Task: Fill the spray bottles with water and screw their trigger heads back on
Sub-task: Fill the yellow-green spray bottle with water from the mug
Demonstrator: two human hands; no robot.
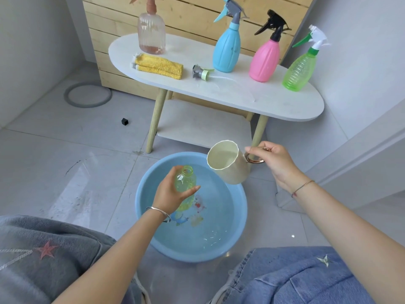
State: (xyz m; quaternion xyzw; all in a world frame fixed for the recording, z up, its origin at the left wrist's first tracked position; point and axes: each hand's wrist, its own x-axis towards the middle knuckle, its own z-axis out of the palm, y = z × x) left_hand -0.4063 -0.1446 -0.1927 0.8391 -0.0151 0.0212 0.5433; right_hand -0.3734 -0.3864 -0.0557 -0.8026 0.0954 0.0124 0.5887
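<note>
Your left hand [173, 194] wrapped round body of yellow-green bottle [185, 179], frame centre, above blue basin [140, 200]. Bottle near upright, long axis toward frame top, open mouth up, no head on. Your right hand [274, 163] pinched ring handle of cream cup [225, 167], just right of and above bottle mouth, cup tipped left toward it. Key relation: cup lip up-right of narrow mouth, near but not over it. Pour likely needed lip shifted left. Water level in bottle: cannot tell. Loose trigger head [200, 73] lay on white table [241, 97], upper centre, well apart.
</note>
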